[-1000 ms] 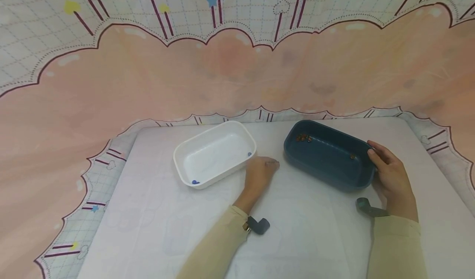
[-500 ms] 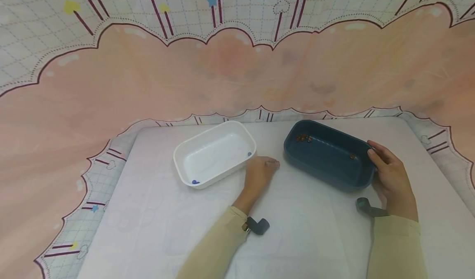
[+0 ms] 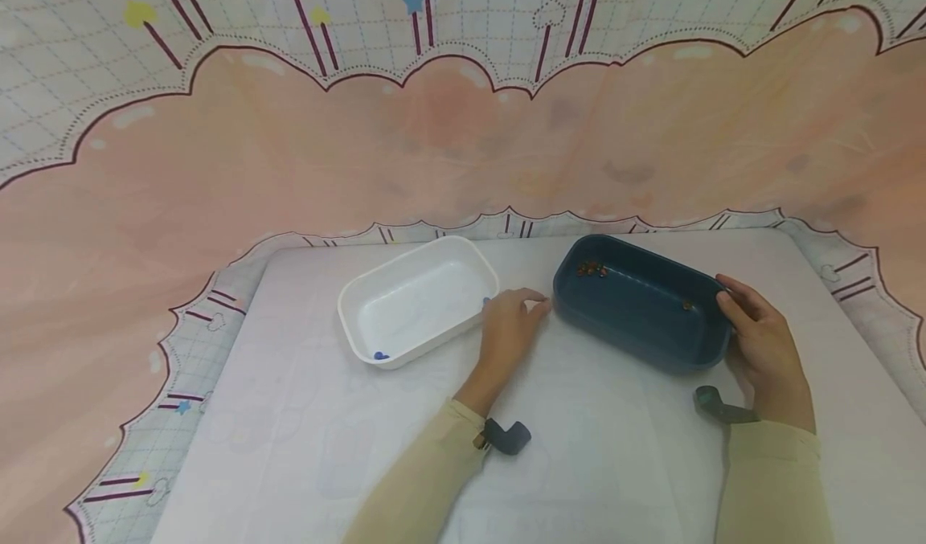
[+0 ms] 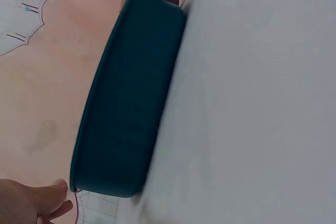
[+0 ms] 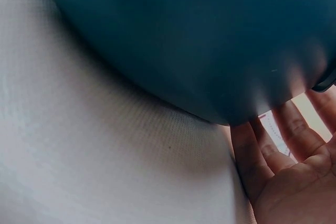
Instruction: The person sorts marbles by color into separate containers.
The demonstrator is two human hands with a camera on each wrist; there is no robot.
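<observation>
A dark blue-green rectangular tray (image 3: pixel 637 311) sits on the right, with a cluster of small brown bead-like pieces (image 3: pixel 592 269) at its far left end and a lone one (image 3: pixel 687 305) near its right. My right hand (image 3: pixel 767 343) holds its right end, thumb over the rim and fingers along the outer wall, as the right wrist view shows. My left hand (image 3: pixel 510 327) lies between this tray and a white tray (image 3: pixel 412 303), loosely bent fingers by the dark tray's left end. In the left wrist view thumb and fingertips stand apart near its rim; I see nothing between them.
Small blue pieces (image 3: pixel 379 355) lie in the white tray's near-left corner. Another blue piece (image 3: pixel 486 300) at its right end is partly covered by my left hand. A white cloth covers the table (image 3: pixel 304 447); a patterned curtain (image 3: pixel 434 142) hangs behind.
My left hand, curled into a fist before, has loosened its fingers and shifted slightly up and right toward the dark tray. The right hand and both trays stay put.
</observation>
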